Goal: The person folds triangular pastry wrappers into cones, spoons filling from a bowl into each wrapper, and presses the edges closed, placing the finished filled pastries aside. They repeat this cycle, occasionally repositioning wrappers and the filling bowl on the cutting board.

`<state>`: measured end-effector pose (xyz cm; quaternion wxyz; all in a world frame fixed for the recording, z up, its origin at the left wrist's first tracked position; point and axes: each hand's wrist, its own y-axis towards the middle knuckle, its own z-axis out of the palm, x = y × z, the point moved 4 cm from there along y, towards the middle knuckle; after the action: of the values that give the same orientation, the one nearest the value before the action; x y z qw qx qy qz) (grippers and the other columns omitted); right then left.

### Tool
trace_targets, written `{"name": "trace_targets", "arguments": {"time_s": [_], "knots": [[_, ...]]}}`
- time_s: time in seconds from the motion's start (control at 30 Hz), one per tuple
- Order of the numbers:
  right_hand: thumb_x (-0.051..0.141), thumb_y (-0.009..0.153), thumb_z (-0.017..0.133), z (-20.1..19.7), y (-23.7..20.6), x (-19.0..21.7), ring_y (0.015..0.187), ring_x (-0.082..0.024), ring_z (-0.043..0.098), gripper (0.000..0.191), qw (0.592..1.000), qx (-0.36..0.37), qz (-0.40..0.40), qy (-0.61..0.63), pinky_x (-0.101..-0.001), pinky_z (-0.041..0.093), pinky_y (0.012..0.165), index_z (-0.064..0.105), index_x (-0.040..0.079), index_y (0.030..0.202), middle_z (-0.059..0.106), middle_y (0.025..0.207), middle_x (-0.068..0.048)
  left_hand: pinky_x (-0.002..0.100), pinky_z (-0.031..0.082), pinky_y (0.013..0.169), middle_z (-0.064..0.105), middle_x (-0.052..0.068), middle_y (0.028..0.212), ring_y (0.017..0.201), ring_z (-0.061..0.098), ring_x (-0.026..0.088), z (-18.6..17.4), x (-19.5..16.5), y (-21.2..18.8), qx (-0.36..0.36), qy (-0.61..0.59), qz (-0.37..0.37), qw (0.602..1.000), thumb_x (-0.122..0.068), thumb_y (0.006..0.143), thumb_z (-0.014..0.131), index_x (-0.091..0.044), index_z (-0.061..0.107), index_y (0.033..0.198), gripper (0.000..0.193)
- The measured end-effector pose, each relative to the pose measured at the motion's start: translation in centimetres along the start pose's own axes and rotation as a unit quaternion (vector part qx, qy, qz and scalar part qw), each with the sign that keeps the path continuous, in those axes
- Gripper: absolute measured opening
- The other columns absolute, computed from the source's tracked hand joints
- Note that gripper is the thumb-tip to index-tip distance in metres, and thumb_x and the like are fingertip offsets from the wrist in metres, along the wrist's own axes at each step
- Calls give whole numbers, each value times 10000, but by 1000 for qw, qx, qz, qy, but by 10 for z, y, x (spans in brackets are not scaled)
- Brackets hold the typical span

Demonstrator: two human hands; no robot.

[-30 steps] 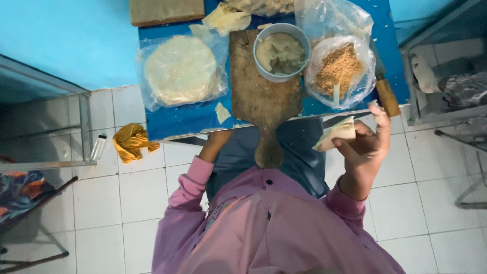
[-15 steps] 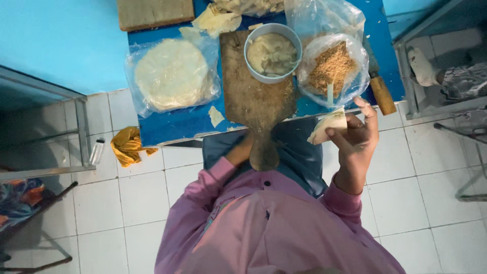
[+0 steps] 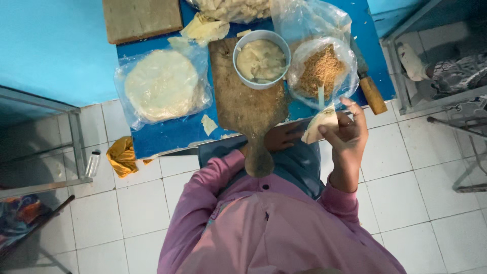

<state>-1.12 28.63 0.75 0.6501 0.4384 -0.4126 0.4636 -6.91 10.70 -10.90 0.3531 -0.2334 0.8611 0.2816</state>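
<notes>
Your right hand (image 3: 350, 133) is raised off the worktop (image 3: 167, 134) edge, fingers curled, pinching a folded pale pastry wrapper (image 3: 319, 125). Left hand (image 3: 284, 137) sits just beside it, partly hidden behind the wooden board (image 3: 248, 106); can't tell its grip. Farther: metal bowl (image 3: 261, 58) w/ pale filling on the board, bag of brown crumbs (image 3: 320, 71) beside it, bag of round wrappers (image 3: 162, 86) at left.

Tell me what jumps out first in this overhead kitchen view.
The right hand pinches a folded pale wrapper just off the blue table. The left hand sits beside a wooden board, which carries a bowl of pale filling.
</notes>
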Motion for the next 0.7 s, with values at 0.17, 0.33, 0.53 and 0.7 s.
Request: {"name": "trace_targets", "arguments": {"time_s": [0.17,0.33,0.53,0.7], "knots": [[-235,870,666,0,1,-3,1052,-226,707,727,1000,-9,14,-11,-343,597,892,444,28,1511,699,1157,-203,551,412,1176,628,156,1415,1326,567,387,-49,42,-22,-255,-586,-85,764,-246,1050,547,-85,597,1409,397],[-236,876,651,5,5,-8,1109,-226,704,707,1000,7,7,1,-348,600,931,448,26,1501,695,1214,-197,552,414,1173,616,143,1429,1333,563,376,-53,56,-25,-317,-774,-40,547,-261,1053,537,-94,583,1421,407],[-216,900,658,7,5,-15,1125,-228,700,679,1000,16,-2,-5,-352,595,946,443,25,1496,685,1245,-204,554,416,1170,601,128,1446,1342,559,364,-56,52,-18,-326,-799,-17,505,-279,1057,525,-104,567,1436,420],[-204,901,667,7,7,-22,1127,-234,707,665,999,36,-13,-15,-363,604,960,445,21,1486,691,1232,-206,555,418,1168,589,115,1460,1349,555,354,-60,47,-14,-334,-809,-1,483,-294,1060,515,-113,553,1449,431]]}}
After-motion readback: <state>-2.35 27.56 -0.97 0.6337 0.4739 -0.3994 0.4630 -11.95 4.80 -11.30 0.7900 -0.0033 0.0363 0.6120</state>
